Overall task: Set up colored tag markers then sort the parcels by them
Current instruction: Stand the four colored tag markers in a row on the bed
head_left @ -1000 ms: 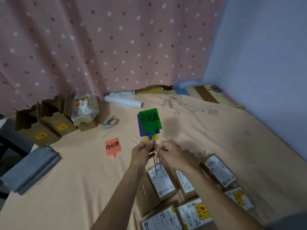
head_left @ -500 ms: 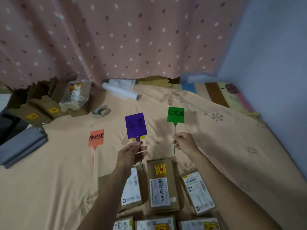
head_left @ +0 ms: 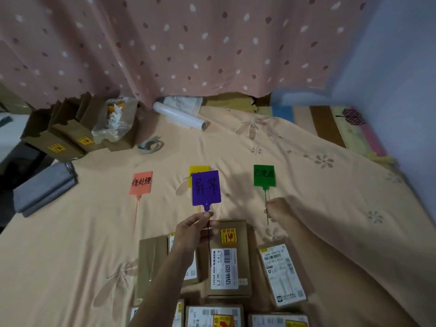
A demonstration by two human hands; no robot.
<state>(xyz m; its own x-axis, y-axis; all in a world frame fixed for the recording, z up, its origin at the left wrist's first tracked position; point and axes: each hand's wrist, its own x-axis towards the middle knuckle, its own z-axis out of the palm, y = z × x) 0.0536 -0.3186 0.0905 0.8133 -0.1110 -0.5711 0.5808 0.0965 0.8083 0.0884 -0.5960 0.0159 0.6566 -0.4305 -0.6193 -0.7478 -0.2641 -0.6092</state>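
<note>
My left hand point(head_left: 195, 232) pinches the stem of a purple tag point(head_left: 206, 187) and holds it upright above the sheet. A yellow tag point(head_left: 199, 171) shows behind the purple one, mostly hidden; I cannot tell whether it lies on the sheet or is held. My right hand point(head_left: 278, 210) is closed around the stem of a green tag point(head_left: 264, 175), which lies flat on the sheet to the right. An orange tag point(head_left: 141, 182) lies flat to the left. Several labelled cardboard parcels point(head_left: 227, 258) sit close to me, below both hands.
Open cardboard boxes point(head_left: 68, 135) and a plastic bag point(head_left: 113, 121) stand at the back left. A white roll point(head_left: 179, 116) and a tape ring point(head_left: 151, 145) lie near the dotted curtain. Folded grey bags point(head_left: 44, 187) rest at the left edge. A wall bounds the right.
The tags were bunched in both hands. My right hand has carried the green tag to the right and down onto the sheet. The purple tag stays in my left hand, and the yellow one now shows behind it.
</note>
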